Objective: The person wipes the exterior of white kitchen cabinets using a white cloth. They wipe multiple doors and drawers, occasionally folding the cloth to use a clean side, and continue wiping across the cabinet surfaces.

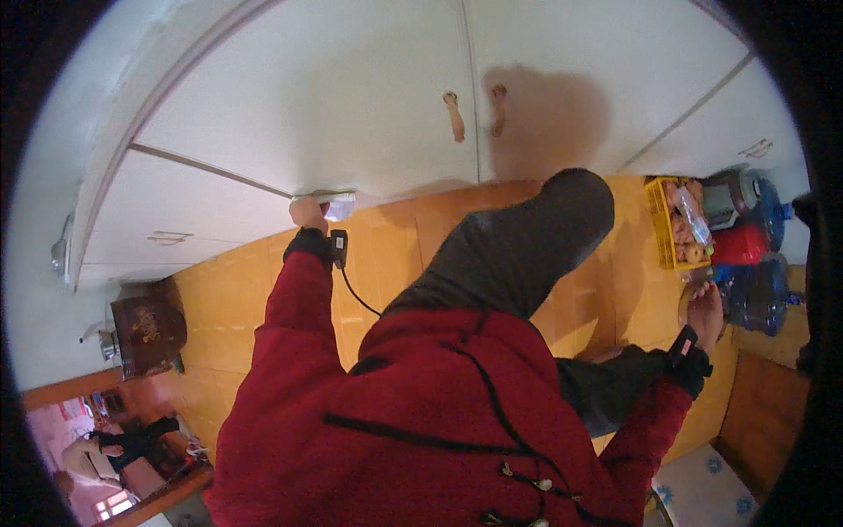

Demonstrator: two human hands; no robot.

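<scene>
My left hand (308, 214) is closed around a crumpled white item (339, 207) with a greenish edge, perhaps a cloth or a packet. It is low down, against the bottom of the white cabinet doors (369, 99). Off to the right, my right hand (706, 315) appears empty, its fingers slightly apart. Nearest to it are a large clear blue water jug (757, 293) and the yellow plastic crate (660, 224). Inside that crate are several round reddish fruits or vegetables (682, 227) and a clear plastic bag (691, 214).
A red container (737, 245) and another blue jug (769, 211) stand beyond the crate. My bent knee (573, 211) juts toward the cabinets over the yellow floor (224, 303). A dark brown patterned object (146, 329) stands left. Through the doorway, a person (92, 461) is partly visible.
</scene>
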